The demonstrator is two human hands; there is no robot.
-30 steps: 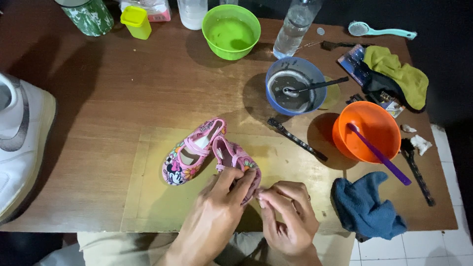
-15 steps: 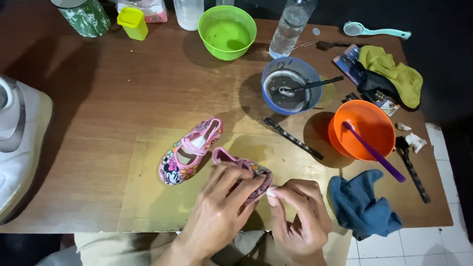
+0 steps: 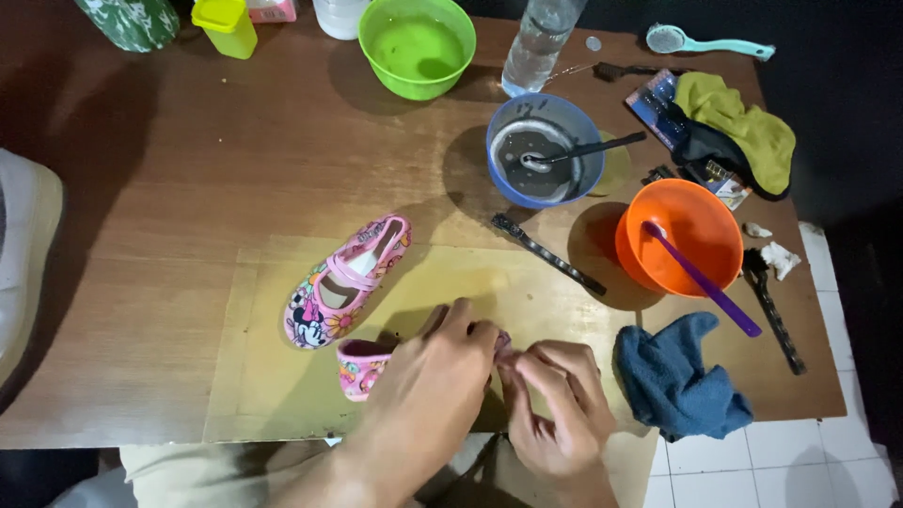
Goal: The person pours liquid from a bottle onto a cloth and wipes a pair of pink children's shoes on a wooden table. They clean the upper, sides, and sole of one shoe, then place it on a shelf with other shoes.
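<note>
Two small pink shoes lie on the brown worktop (image 3: 188, 216), and only one of them has changed place. A second ago the nearer pink shoe (image 3: 362, 367) lay slanted beside its pair, with the toe pointing away; now it is pulled close to the front edge and turned almost sideways, so that mostly its heel end shows past the left hand (image 3: 433, 381). That hand lies over the shoe with bent fingers and seems to grip it, though the hand hides the contact itself. The right hand (image 3: 555, 404) has closed in more tightly: its fingertips pinch something small at the other end of the shoe, perhaps a strap, but I cannot tell exactly. To my judgement the work has passed from placing the shoe to fine handling of one part of it.

The other pink shoe (image 3: 346, 282) stays where it was, just beyond the left hand. To the right, near the right hand, lies a crumpled blue cloth (image 3: 682, 376). Further back stand an orange bowl (image 3: 679, 235) with a purple stick inside, a blue bowl (image 3: 546, 150), and a green bowl (image 3: 416, 45).
</note>
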